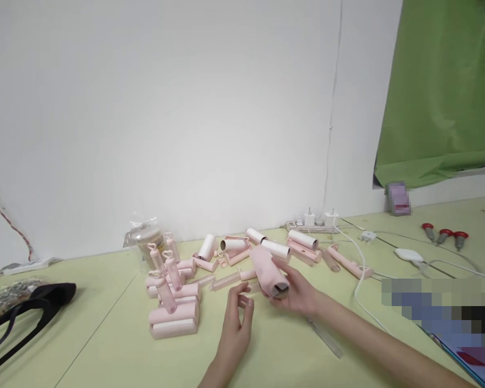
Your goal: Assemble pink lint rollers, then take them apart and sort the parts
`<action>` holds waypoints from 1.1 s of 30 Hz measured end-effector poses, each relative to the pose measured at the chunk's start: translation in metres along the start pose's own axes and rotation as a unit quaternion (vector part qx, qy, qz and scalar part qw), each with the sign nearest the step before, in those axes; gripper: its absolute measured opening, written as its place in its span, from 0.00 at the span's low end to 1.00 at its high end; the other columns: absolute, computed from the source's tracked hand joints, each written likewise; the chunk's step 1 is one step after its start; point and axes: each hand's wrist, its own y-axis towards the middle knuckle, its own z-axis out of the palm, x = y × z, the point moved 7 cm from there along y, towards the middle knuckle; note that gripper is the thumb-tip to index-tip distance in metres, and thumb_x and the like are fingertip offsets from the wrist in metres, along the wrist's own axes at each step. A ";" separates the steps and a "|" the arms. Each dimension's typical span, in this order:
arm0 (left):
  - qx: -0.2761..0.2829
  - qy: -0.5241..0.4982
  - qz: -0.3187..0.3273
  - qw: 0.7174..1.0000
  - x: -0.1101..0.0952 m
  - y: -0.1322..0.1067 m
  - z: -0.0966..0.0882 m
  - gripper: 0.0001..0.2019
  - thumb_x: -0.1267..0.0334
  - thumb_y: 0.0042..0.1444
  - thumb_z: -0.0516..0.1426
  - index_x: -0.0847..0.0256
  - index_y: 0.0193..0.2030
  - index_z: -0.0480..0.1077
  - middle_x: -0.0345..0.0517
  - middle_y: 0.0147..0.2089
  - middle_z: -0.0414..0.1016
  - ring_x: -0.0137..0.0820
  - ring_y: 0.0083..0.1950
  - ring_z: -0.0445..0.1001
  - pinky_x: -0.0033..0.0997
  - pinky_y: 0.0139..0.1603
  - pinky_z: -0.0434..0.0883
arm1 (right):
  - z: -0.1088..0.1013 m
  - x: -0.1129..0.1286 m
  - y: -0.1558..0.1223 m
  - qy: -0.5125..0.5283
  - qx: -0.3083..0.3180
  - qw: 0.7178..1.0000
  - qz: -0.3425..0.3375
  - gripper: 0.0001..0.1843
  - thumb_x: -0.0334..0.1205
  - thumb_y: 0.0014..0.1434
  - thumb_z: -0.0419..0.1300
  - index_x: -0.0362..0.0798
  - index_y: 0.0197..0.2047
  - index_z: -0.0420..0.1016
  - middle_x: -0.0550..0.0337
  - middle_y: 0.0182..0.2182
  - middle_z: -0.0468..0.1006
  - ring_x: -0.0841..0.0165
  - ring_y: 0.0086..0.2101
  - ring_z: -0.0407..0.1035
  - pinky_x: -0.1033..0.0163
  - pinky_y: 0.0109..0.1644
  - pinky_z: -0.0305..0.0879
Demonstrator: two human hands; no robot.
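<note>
Head view shows the right hand (299, 291) gripping a pink cylindrical case (263, 267) over the counter (113, 350), its open end toward the viewer; the left hand (238, 318) is free just beside it, fingers loosely curled. Left of the hands, clear tubes (166, 296) with pink looped caps stand among pink-and-white cases (173, 314). Beyond the hands, white rolls (275, 249) lie among pink holders (303, 252). Far right of them, a purple-fronted object (399, 198) is too blurred to read.
</note>
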 end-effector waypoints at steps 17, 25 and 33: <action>0.130 -0.100 -0.229 0.960 0.015 -0.003 0.016 0.21 0.60 0.44 0.55 0.60 0.46 0.58 0.36 0.29 0.56 0.26 0.28 0.65 0.21 0.21 0.61 | 0.091 -0.018 -0.065 0.574 0.119 0.785 0.200 0.31 0.63 0.53 0.43 0.44 0.43 0.66 0.51 0.34 0.74 0.63 0.34 0.68 0.59 0.37 0.63; 0.084 -0.113 -0.172 0.975 0.001 0.006 0.002 0.21 0.65 0.44 0.54 0.57 0.48 0.59 0.34 0.27 0.57 0.28 0.32 0.64 0.26 0.34 0.60 | 0.090 -0.029 -0.066 0.598 0.054 0.766 0.229 0.28 0.61 0.50 0.50 0.44 0.40 0.67 0.54 0.31 0.74 0.63 0.33 0.68 0.57 0.40 0.61; 0.090 -0.236 -0.155 0.955 0.002 0.009 -0.012 0.30 0.58 0.39 0.61 0.52 0.46 0.48 0.37 0.33 0.65 0.29 0.32 0.67 0.27 0.33 0.64 | 0.056 -0.032 -0.057 0.626 -0.034 0.754 0.196 0.19 0.54 0.51 0.55 0.46 0.35 0.66 0.57 0.29 0.74 0.65 0.34 0.69 0.59 0.42 0.62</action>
